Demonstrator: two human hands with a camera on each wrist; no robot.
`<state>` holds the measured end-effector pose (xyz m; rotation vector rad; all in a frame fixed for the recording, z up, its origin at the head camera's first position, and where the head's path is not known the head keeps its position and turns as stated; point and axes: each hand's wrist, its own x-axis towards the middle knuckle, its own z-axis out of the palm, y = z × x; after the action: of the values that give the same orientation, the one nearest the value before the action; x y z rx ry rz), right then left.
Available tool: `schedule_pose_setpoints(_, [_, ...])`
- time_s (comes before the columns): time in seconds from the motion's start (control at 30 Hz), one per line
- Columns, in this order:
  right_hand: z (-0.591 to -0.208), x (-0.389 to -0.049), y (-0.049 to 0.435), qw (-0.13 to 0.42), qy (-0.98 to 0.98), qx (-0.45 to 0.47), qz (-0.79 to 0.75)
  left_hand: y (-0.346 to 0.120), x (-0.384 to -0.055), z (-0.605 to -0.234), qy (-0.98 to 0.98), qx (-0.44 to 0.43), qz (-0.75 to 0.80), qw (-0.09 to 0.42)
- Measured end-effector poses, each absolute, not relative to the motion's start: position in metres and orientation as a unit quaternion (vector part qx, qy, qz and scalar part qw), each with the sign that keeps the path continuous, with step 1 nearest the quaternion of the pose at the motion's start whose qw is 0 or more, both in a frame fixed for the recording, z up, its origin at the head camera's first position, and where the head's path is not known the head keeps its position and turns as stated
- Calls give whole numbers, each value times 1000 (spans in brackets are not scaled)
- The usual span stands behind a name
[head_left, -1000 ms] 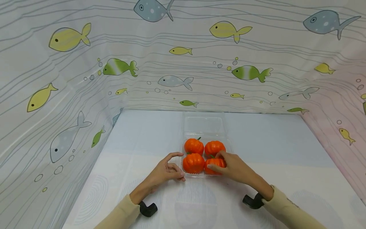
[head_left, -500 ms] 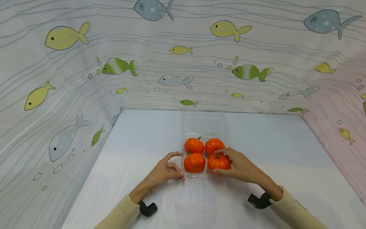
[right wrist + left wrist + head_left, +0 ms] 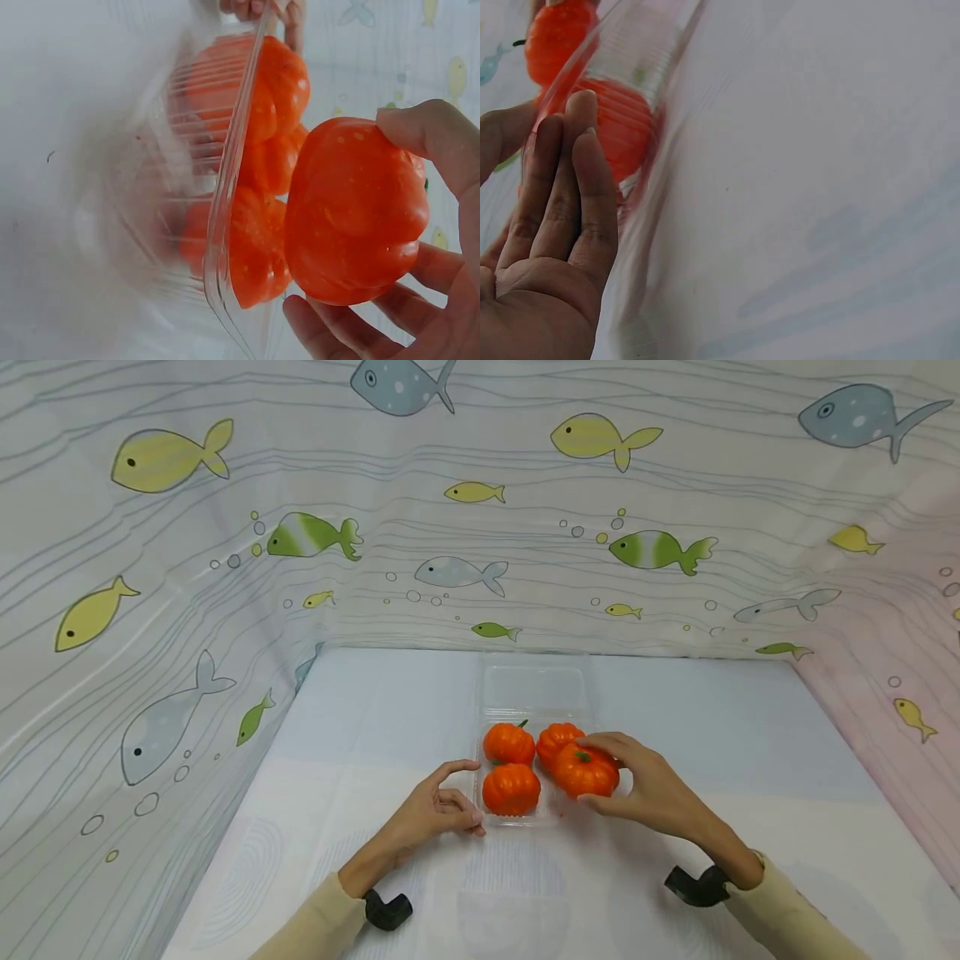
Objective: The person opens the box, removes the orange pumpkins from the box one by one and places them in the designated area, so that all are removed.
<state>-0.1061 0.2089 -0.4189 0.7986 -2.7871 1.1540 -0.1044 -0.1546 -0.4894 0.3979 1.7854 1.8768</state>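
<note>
In the head view, my right hand (image 3: 651, 785) grips a small orange pumpkin (image 3: 587, 771) with a short green stem, thumb and fingers spread around its sides. The pumpkin is lifted above the right front of a clear plastic clamshell box (image 3: 517, 821). Up close, the right wrist view has this held pumpkin (image 3: 356, 214) above the box rim (image 3: 225, 202). Three similar pumpkins sit in the box: front left (image 3: 512, 789), back left (image 3: 508, 743) and back right (image 3: 557, 742), partly covered. My left hand (image 3: 431, 806) touches the box's left side with mostly straight fingers (image 3: 592, 195).
The box's transparent lid (image 3: 534, 687) lies folded back behind it. Pale patterned cloth covers the table (image 3: 360, 710) on both sides. A fish-print curtain (image 3: 525, 543) encloses the back and sides. Black bands (image 3: 390, 910) are on both wrists.
My right hand has lifted the front-right pumpkin out of its place and carried it up and to the right. The left hand stays at the box; the front-left pumpkin shifted slightly.
</note>
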Motion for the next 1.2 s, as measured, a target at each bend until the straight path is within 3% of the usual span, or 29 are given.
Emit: schedule_pose_setpoints(1.2, [-433, -141, 265, 117, -905, 166, 375, -155, -106, -486, 655, 143, 694, 262])
